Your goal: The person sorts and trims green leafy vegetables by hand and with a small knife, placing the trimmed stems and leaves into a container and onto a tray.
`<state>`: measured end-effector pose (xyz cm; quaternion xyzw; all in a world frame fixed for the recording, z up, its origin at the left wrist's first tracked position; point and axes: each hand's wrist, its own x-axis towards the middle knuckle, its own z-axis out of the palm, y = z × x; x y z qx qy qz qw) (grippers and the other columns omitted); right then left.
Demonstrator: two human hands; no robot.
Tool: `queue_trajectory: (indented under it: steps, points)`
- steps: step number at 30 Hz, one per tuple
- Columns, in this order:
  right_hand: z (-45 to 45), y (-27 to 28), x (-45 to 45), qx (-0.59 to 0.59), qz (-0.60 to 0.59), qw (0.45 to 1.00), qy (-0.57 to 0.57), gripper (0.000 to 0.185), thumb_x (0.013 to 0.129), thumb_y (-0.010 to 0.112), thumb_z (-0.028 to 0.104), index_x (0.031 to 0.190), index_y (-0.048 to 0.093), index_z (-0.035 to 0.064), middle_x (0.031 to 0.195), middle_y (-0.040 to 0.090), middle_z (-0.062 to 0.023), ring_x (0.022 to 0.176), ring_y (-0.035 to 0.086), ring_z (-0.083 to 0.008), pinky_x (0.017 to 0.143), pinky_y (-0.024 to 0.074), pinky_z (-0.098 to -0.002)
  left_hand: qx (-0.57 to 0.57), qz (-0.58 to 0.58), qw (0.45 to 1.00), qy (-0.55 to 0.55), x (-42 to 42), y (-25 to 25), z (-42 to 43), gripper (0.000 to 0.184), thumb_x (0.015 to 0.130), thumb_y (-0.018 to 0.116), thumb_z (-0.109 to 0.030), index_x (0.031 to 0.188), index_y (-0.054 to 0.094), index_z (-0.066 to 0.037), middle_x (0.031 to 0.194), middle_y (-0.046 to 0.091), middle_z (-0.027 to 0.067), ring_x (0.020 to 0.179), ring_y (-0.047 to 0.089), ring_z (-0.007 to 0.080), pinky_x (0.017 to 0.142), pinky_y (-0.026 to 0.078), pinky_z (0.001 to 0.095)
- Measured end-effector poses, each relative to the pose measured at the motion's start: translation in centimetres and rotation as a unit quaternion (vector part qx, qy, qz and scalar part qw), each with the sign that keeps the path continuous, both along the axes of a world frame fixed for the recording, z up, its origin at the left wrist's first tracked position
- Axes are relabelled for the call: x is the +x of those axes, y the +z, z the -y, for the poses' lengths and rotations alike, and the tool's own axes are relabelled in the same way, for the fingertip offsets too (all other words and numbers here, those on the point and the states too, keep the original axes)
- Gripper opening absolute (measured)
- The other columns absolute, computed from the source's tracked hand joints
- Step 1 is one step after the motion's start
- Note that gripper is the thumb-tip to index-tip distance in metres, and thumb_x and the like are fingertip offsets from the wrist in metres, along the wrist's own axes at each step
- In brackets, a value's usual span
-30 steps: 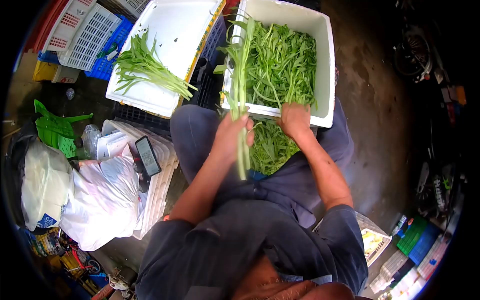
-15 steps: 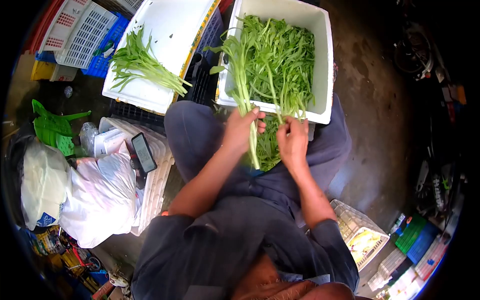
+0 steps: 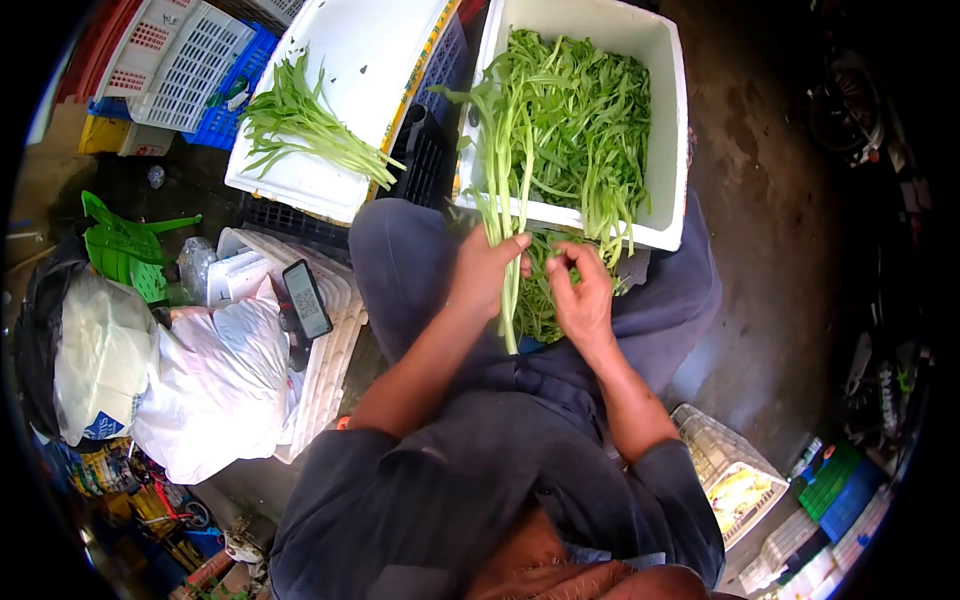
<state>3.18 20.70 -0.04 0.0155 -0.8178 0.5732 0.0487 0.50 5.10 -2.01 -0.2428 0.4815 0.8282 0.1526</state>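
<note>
My left hand is closed round a small bunch of leafy greens with long pale stalks, which look like water spinach. The leafy ends point away from me and the cut ends hang over my lap. Just right of the bunch is my right hand, its thumb and forefinger curled together; whatever lies between them is too small to make out. Beyond both hands, a white foam box holds a heap of the same greens. More leaves lie below the box's near edge, between my knees.
On a white foam lid at the left lies another bunch of greens. A phone and a white plastic bag rest on a crate to my left. Behind my right elbow stands a basket.
The stalk my right hand was holding over the box now lies with the bunch in my left hand. My right hand has drawn back slightly from the box. The view has shifted a little.
</note>
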Motion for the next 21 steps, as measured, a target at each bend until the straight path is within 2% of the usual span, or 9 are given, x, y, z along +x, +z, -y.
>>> queue_trajectory:
  steps: [4,7,8,11,14,17,20,21]
  points:
    - [1.0,0.3,-3.0,0.007,-0.041,0.999,0.019,0.019,0.09,0.069,0.007,0.106,0.066,-0.0037,0.09,0.062,-0.0155,0.074,0.063,-0.0269,0.067,0.0508,-0.0362,-0.026,-0.042,0.999,-0.012,1.2,-0.1,-0.3,0.02,0.091,0.067,0.0,0.111,0.062,-0.001,0.087,0.066,0.0051,0.065,0.06,0.0121,0.058,0.049,0.0268]
    - [2.2,-0.1,-3.6,0.056,0.029,0.998,0.007,0.02,0.09,0.07,0.012,0.102,0.065,-0.0034,0.09,0.063,-0.0167,0.075,0.064,-0.0298,0.067,0.051,-0.0395,-0.063,-0.078,0.995,-0.011,1.4,0.4,-0.9,0.021,0.091,0.066,0.0,0.112,0.063,-0.002,0.088,0.067,0.0032,0.065,0.059,0.0095,0.057,0.047,0.0257]
    - [2.4,-0.4,-3.6,0.074,0.057,0.996,-0.006,0.021,0.09,0.07,0.016,0.098,0.065,-0.0026,0.084,0.065,-0.0161,0.072,0.064,-0.0317,0.066,0.0509,-0.0423,-0.083,-0.083,0.993,-0.017,1.5,0.5,-0.9,0.021,0.091,0.065,0.0,0.112,0.065,-0.002,0.088,0.068,0.0016,0.067,0.058,0.0071,0.058,0.047,0.0249]
    - [2.4,-1.3,-3.7,0.095,0.107,0.99,-0.013,0.021,0.091,0.069,0.018,0.096,0.065,-0.0023,0.077,0.065,-0.0156,0.068,0.064,-0.0333,0.065,0.0507,-0.0439,-0.111,-0.093,0.989,-0.006,1.7,-0.4,-1.0,0.021,0.091,0.065,-0.001,0.112,0.065,-0.003,0.086,0.067,0.0008,0.068,0.057,0.0062,0.059,0.047,0.0243]
    - [2.1,-1.7,-3.4,0.037,0.136,0.99,-0.015,0.021,0.094,0.066,0.018,0.095,0.065,-0.0031,0.073,0.066,-0.0154,0.066,0.065,-0.0306,0.064,0.0506,-0.0434,-0.199,-0.102,0.973,-0.057,1.8,-0.5,-0.6,0.023,0.093,0.067,-0.002,0.117,0.066,-0.002,0.094,0.07,0.0011,0.074,0.06,0.0058,0.064,0.049,0.0223]
    - [2.1,-1.3,-3.0,-0.024,0.155,0.987,-0.015,0.021,0.096,0.063,0.017,0.094,0.064,-0.0037,0.072,0.065,-0.0146,0.065,0.063,-0.0254,0.062,0.0491,-0.0404,-0.192,-0.114,0.973,-0.056,1.7,0.1,-0.6,0.025,0.092,0.068,-0.001,0.117,0.065,-0.003,0.088,0.067,0.0002,0.07,0.059,0.0068,0.06,0.049,0.0234]
    - [0.8,-1.9,-2.6,-0.022,0.122,0.992,0.015,0.021,0.098,0.061,0.016,0.094,0.063,-0.004,0.072,0.063,-0.0131,0.063,0.06,-0.0217,0.061,0.047,-0.0369,-0.051,-0.046,0.995,-0.065,1.6,-0.6,0.1,0.023,0.092,0.068,0.0,0.115,0.065,-0.005,0.084,0.065,0.0,0.066,0.059,0.0081,0.057,0.048,0.0245]
    - [0.1,-2.2,-2.3,-0.02,0.124,0.992,0.016,0.02,0.098,0.061,0.016,0.094,0.063,-0.0036,0.072,0.062,-0.0129,0.062,0.058,-0.0219,0.061,0.0466,-0.0365,-0.008,-0.024,0.998,-0.054,1.4,-0.4,0.5,0.022,0.089,0.07,-0.002,0.11,0.064,-0.003,0.082,0.066,0.0039,0.065,0.061,0.0123,0.058,0.051,0.0267]
